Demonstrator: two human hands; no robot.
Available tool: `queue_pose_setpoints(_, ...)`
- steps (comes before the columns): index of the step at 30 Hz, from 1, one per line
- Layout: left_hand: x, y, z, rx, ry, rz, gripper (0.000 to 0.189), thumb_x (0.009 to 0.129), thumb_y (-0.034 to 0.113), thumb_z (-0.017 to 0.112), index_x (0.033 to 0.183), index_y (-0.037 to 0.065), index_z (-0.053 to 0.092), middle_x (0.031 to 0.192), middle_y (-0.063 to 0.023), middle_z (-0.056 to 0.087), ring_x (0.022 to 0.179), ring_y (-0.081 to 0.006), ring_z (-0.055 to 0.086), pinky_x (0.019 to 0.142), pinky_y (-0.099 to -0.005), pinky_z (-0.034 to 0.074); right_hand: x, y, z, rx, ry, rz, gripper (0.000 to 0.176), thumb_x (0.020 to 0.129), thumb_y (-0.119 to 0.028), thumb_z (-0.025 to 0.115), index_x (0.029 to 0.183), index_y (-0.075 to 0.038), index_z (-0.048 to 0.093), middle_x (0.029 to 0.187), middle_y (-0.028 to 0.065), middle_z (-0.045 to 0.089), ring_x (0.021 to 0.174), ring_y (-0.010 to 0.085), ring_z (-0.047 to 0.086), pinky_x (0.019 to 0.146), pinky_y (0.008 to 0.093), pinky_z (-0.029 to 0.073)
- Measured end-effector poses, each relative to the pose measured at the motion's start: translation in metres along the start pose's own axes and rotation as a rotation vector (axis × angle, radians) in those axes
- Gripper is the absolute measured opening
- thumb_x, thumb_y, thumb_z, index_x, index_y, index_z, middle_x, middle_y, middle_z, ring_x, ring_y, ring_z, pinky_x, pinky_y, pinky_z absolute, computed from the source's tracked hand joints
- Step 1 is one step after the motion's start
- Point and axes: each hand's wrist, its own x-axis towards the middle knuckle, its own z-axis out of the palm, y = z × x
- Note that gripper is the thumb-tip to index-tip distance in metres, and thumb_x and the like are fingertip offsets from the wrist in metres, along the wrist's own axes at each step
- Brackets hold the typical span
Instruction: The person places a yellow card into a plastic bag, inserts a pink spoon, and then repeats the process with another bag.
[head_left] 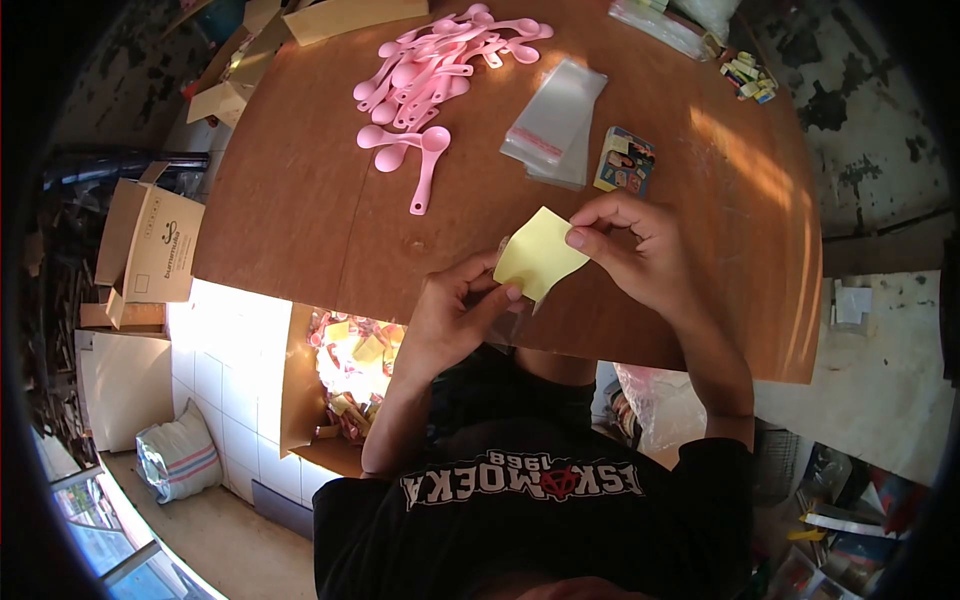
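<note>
The brown wooden table (300, 210) spreads before us, and near its far edge we see a heap of pink spoons (430, 75). Over the near edge we have both hands at work. Our right hand (642, 250) pinches with thumb and bent forefinger, the two tips closed on the slip's upper right corner. Our left hand (452, 312) grasps the opposite side, its thumb laid flat on top and the fingers curled beneath, partly hidden from us; a scrap of clear film shows below that thumb. Beyond the hands we see clear plastic sleeves (565, 110) lying flat, overlapping one another. The yellow slip (540, 252) is held between our hands, above the table's near part. We find it plain, pale and thin, roughly rectangular, turned cornerwise to us and bowed, its right edge curving. Smallest is the blue-and-yellow box (626, 160), just beside the sleeves.
</note>
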Motion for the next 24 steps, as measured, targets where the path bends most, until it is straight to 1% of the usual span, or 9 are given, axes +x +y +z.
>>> queue_pose_setpoints(3,0.0,-0.001,0.0,0.012,0.003,0.007,0.032,0.094,0.002,0.06,0.125,-0.006,0.057,0.093,-0.0106,0.072,0.087,-0.0098,0.066,0.078,-0.0242,0.052,0.0,0.0,0.0,-0.006,0.042,-0.033,0.008,0.088,-0.006,0.07,0.09,0.001,0.066,0.081,0.0059,0.07,0.074,0.0086,0.064,0.07,0.0234,0.05)
queue_pose_setpoints(5,-0.001,0.0,0.001,0.003,0.085,0.003,0.033,0.094,0.002,0.061,0.125,-0.007,0.056,0.093,-0.0111,0.072,0.088,-0.01,0.066,0.076,-0.0236,0.053,-0.001,-0.003,-0.003,-0.125,0.114,-0.06,0.009,0.09,-0.006,0.069,0.094,0.001,0.066,0.084,0.0059,0.069,0.078,0.0086,0.064,0.072,0.0231,0.049)
queue_pose_setpoints(9,-0.001,0.003,0.002,-0.066,0.09,0.015,0.034,0.093,0.002,0.062,0.125,-0.008,0.055,0.096,-0.0121,0.072,0.089,-0.0103,0.067,0.075,-0.0233,0.053,-0.003,-0.005,0.0,-0.159,0.139,-0.079,0.011,0.089,-0.006,0.069,0.095,0.002,0.066,0.084,0.006,0.069,0.077,0.0085,0.064,0.072,0.023,0.049)
queue_pose_setpoints(11,-0.002,0.003,0.001,0.055,0.077,-0.023,0.036,0.093,0.003,0.063,0.126,-0.009,0.054,0.1,-0.013,0.072,0.089,-0.01,0.066,0.075,-0.0234,0.053,-0.003,-0.005,0.001,-0.069,0.039,-0.027,0.009,0.087,-0.006,0.071,0.092,0.0,0.067,0.083,0.005,0.07,0.075,0.0087,0.064,0.071,0.0232,0.049)
queue_pose_setpoints(15,-0.001,0.001,0.004,0.0,0.044,0.006,0.038,0.093,0.004,0.063,0.128,-0.008,0.053,0.102,-0.0142,0.072,0.091,-0.0098,0.066,0.076,-0.0238,0.052,-0.005,0.002,0.004,-0.034,-0.045,0.018,0.011,0.089,-0.009,0.07,0.094,0.001,0.067,0.082,0.0039,0.069,0.076,0.0088,0.064,0.072,0.0233,0.05)
queue_pose_setpoints(18,-0.001,0.002,0.003,0.025,0.009,0.046,0.04,0.093,0.003,0.063,0.13,-0.007,0.052,0.103,-0.0139,0.072,0.094,-0.0099,0.065,0.078,-0.0249,0.052,-0.008,0.002,0.01,-0.046,-0.098,0.009,0.011,0.089,-0.009,0.07,0.095,0.0,0.068,0.086,0.0058,0.068,0.078,0.0132,0.065,0.072,0.0251,0.051)
queue_pose_setpoints(20,-0.001,0.004,0.005,-0.01,0.007,0.041,0.039,0.093,0.005,0.063,0.13,-0.005,0.054,0.104,-0.0135,0.072,0.097,-0.0107,0.064,0.08,-0.026,0.052,-0.009,0.007,0.014,-0.143,-0.166,-0.173,0.012,0.088,-0.01,0.069,0.096,-0.002,0.069,0.097,0.0092,0.066,0.084,0.0193,0.066,0.073,0.0279,0.052)
queue_pose_setpoints(21,0.0,0.005,0.005,-0.01,0.008,0.044,0.039,0.093,0.005,0.063,0.13,-0.005,0.054,0.104,-0.0135,0.072,0.097,-0.0107,0.064,0.08,-0.026,0.052,-0.01,0.004,0.013,-0.189,-0.225,-0.136,0.013,0.087,-0.013,0.07,0.097,-0.004,0.071,0.11,0.0118,0.064,0.09,0.0252,0.066,0.075,0.0309,0.052)
queue_pose_setpoints(24,-0.003,0.004,0.007,0.079,0.038,0.14,0.036,0.092,0.006,0.065,0.126,-0.003,0.058,0.105,-0.0135,0.072,0.097,-0.0117,0.065,0.082,-0.027,0.053,-0.013,-0.004,0.017,-0.279,-0.279,-0.15,0.016,0.086,-0.016,0.071,0.099,-0.006,0.072,0.114,0.0133,0.063,0.094,0.0273,0.066,0.078,0.0323,0.052)
